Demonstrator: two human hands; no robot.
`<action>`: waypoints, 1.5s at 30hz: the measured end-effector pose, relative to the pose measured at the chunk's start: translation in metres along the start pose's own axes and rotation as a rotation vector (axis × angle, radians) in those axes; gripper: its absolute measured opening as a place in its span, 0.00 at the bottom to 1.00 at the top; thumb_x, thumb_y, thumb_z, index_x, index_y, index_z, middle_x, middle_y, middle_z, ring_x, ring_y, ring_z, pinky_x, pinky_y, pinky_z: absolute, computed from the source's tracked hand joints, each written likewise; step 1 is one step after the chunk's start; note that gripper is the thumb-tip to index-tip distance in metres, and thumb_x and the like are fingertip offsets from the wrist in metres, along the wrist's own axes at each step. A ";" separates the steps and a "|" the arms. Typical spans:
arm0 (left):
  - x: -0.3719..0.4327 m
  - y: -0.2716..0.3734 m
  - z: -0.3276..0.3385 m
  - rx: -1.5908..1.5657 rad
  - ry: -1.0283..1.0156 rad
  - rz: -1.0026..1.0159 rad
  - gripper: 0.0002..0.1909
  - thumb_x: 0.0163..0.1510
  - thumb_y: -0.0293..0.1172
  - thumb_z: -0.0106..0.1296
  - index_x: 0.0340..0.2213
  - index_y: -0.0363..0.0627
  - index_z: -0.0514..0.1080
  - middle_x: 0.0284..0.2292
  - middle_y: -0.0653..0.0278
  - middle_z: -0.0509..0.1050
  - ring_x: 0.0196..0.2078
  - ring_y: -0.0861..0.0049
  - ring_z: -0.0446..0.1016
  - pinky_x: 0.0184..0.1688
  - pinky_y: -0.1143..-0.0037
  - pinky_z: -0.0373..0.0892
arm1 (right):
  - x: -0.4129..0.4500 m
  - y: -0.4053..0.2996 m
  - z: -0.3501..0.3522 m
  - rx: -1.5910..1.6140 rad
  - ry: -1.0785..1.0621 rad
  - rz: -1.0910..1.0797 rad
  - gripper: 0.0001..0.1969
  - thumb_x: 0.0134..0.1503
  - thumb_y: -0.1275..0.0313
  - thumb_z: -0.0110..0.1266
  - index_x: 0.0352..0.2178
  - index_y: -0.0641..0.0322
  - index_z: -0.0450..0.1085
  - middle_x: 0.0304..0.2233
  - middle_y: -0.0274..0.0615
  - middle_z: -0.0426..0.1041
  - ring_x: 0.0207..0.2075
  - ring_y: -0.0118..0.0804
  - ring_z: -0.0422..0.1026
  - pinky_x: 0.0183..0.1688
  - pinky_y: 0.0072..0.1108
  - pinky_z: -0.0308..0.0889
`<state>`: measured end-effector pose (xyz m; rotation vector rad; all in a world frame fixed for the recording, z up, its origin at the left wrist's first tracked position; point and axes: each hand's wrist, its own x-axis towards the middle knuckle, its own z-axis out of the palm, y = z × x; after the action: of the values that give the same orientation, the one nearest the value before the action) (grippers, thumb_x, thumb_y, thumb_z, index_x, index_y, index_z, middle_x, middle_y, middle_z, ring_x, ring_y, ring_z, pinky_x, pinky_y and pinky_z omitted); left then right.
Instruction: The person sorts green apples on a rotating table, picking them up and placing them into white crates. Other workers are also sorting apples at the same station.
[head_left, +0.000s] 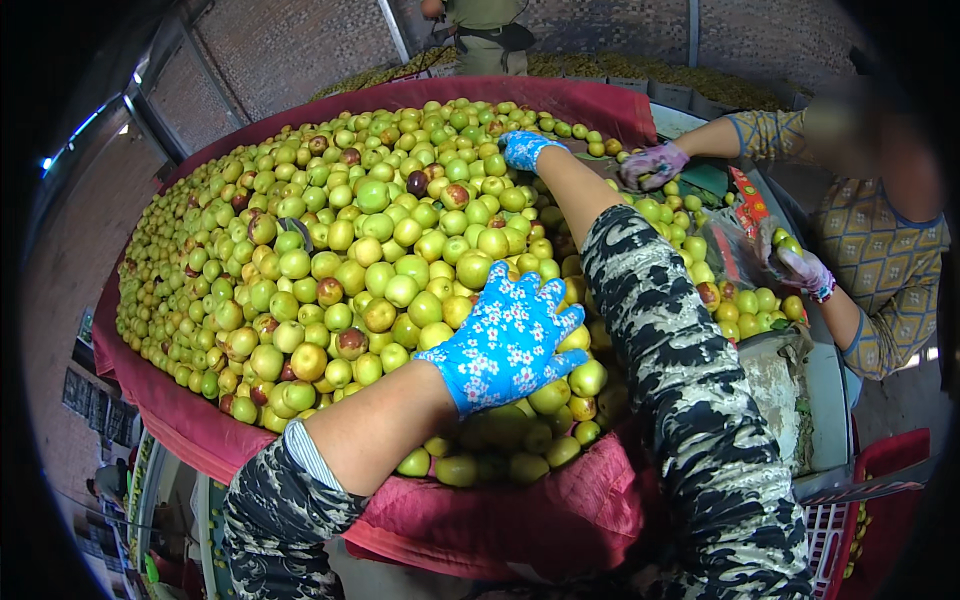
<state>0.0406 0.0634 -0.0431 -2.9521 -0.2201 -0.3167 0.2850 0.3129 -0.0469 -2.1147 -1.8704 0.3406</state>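
A large heap of green and reddish jujube fruits (360, 247) lies on a table lined with red cloth (180, 442). My left hand (502, 341), in a blue flowered glove, rests palm down on the near right part of the heap with its fingers spread. My right hand (527, 150), in a matching glove, reaches to the far right edge of the heap; its fingertips touch the fruits, and whether they grip any is hidden. A few darker red fruits, one deep purple (417, 183), lie among the green ones.
At the right, a co-worker's gloved hand (654, 166) is among fruits and the other (802, 270) holds some, beside a red printed packet (750, 202). Another person (487, 37) stands behind the table. Low right are a white plastic basket (825, 540) and a red container (892, 457).
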 end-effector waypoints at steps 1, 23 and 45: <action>-0.003 -0.001 0.001 -0.001 -0.003 -0.013 0.28 0.59 0.52 0.43 0.50 0.41 0.70 0.49 0.39 0.67 0.50 0.48 0.68 0.55 0.50 0.56 | -0.002 -0.005 0.003 0.026 -0.027 -0.047 0.21 0.56 0.71 0.47 0.52 0.50 0.68 0.55 0.44 0.68 0.54 0.46 0.68 0.56 0.35 0.64; 0.004 -0.008 0.007 0.093 0.035 0.023 0.26 0.56 0.52 0.45 0.44 0.43 0.73 0.45 0.44 0.69 0.44 0.52 0.70 0.43 0.57 0.64 | -0.137 -0.086 -0.052 0.032 -0.394 -0.349 0.26 0.54 0.51 0.57 0.49 0.54 0.72 0.43 0.38 0.76 0.31 0.36 0.73 0.35 0.27 0.72; 0.005 -0.006 -0.009 0.044 -0.097 -0.047 0.27 0.57 0.56 0.44 0.48 0.50 0.72 0.46 0.47 0.70 0.48 0.52 0.69 0.51 0.56 0.62 | -0.590 -0.058 -0.078 0.853 0.612 0.031 0.21 0.49 0.71 0.60 0.46 0.62 0.70 0.39 0.37 0.73 0.33 0.22 0.71 0.33 0.14 0.69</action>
<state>0.0424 0.0684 -0.0325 -2.9247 -0.3052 -0.1722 0.1859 -0.2713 0.0363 -1.4284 -1.0601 0.3556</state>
